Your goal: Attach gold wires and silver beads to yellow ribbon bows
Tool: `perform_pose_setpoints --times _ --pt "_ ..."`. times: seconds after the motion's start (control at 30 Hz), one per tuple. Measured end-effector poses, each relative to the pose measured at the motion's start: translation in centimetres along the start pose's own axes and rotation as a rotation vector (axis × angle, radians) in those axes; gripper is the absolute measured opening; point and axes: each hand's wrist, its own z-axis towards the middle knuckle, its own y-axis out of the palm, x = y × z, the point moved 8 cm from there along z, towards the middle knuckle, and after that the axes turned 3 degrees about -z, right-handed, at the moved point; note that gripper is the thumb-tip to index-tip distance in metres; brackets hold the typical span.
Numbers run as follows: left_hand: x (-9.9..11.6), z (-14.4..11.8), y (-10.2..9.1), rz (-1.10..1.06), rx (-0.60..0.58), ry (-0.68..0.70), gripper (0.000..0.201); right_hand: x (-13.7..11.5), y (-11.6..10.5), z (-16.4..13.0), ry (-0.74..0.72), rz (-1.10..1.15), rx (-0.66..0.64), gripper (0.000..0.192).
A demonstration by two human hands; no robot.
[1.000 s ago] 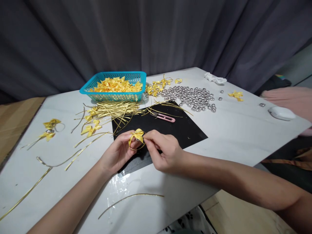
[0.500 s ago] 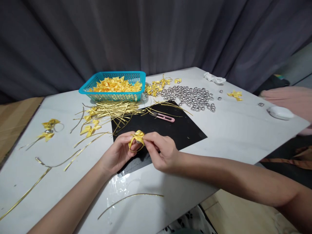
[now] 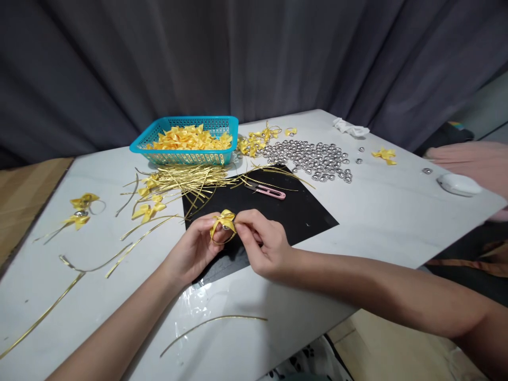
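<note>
- Your left hand (image 3: 190, 248) is curled nearly closed, thumb and fingertips pinching the left side of a small yellow bow (image 3: 224, 220); a gold wire loop (image 3: 220, 238) hangs under the bow against those fingers
- Your right hand (image 3: 264, 243) is closed to a pinch too, thumb and forefinger gripping the bow's right side; the two hands meet at the bow, touching it from either side
- The bow sits raised just above the near left corner of the black mat (image 3: 286, 209), between your hands
- Open bench (image 3: 381, 217) lies to your right and toward the near edge; a loose gold wire (image 3: 214, 325) lies near that edge
- Ahead, the room is crowded: a heap of gold wires (image 3: 186, 180), pink snips (image 3: 266, 191), a blue basket (image 3: 186, 140) of bows, silver beads (image 3: 313, 159); well apart from your hands
</note>
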Motion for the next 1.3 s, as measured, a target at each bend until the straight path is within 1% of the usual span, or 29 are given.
perform_pose_setpoints --times 0.37,0.63,0.97,1.3 --pt "-0.18 -0.11 0.55 -0.048 -0.05 -0.024 0.017 -0.19 -0.06 0.08 -0.011 0.021 0.006 0.016" --pt "-0.14 -0.05 0.29 -0.054 -0.046 -0.025 0.017 0.24 0.16 0.13 -0.03 0.022 -0.023 0.016" --pt "-0.03 -0.19 0.27 0.013 -0.03 0.0 0.015 0.58 0.35 0.47 -0.053 0.069 -0.054 0.018" --pt "-0.07 0.09 0.1 0.055 -0.001 0.008 0.012 0.72 0.54 0.38 -0.025 0.087 -0.058 0.018"
